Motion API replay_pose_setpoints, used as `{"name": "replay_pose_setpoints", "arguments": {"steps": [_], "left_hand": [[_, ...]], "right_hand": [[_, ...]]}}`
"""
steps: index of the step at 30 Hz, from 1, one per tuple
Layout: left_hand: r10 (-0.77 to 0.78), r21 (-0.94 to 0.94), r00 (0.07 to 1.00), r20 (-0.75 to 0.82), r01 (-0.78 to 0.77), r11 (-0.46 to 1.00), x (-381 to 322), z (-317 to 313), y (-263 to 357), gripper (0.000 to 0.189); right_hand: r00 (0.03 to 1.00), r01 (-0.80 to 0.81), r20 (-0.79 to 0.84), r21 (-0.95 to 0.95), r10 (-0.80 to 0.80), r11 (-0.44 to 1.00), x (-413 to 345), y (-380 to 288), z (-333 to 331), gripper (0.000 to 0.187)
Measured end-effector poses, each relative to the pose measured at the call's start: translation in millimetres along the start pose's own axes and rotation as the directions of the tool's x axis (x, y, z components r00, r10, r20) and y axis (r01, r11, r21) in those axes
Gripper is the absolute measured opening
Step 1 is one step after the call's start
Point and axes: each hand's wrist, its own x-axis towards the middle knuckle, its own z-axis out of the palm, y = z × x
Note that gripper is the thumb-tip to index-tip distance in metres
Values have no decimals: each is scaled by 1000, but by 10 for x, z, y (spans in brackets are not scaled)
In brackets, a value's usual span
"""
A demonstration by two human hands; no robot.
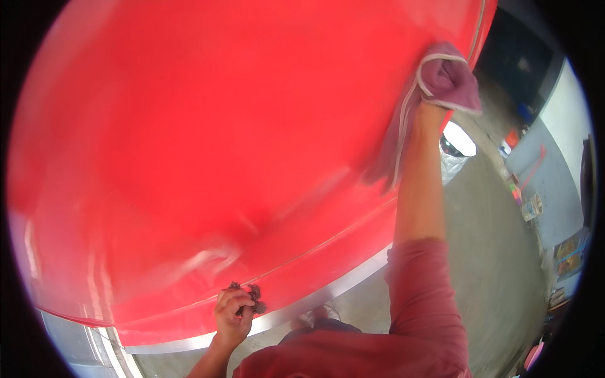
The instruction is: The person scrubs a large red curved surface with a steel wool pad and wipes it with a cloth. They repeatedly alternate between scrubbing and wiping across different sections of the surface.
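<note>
A large, glossy red sheet (198, 132), apparently vinyl, stretches in front of me, with creases near its lower part and a seam along the near edge. My left hand (232, 312) pinches a dark, curly scouring pad (255, 298) close to that seam. Out at the far right of the sheet, my right hand (431, 109) bears on a purple cloth (446, 78) with pale edging. The cloth covers its fingers, and a loose end trails down over the red surface.
A silvery strip (321, 295) runs below the sheet's near edge. On the concrete floor (487, 245) to the right are a white container (457, 141) and a small stained bucket (532, 208). A grey panel (550, 179) leans by the wall.
</note>
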Motion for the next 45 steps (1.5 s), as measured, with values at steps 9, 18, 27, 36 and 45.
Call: {"name": "replay_pose_setpoints", "arguments": {"steps": [9,18,27,36,45], "left_hand": [[160,18,986,-39,-160,987,154,-12,339,25],[68,-28,996,54,-67,997,-144,-153,-56,26],[-46,-37,999,18,47,998,-235,-234,-78,26],[12,-16,1000,8,-12,1000,-248,-93,-127,26],[4,-117,1000,15,-2,993,-194,-60,-179,26]], "right_hand": [[790,454,228,406,-569,793,-2424,-2120,303,38],[616,321,441,617,-653,719,-2552,-1981,365,37],[989,54,137,73,-64,996,-1207,68,221,40],[861,-508,18,76,508,858,-3117,-370,-88,46],[682,-209,722,46,112,977,-4514,-1041,-498,34]]}}
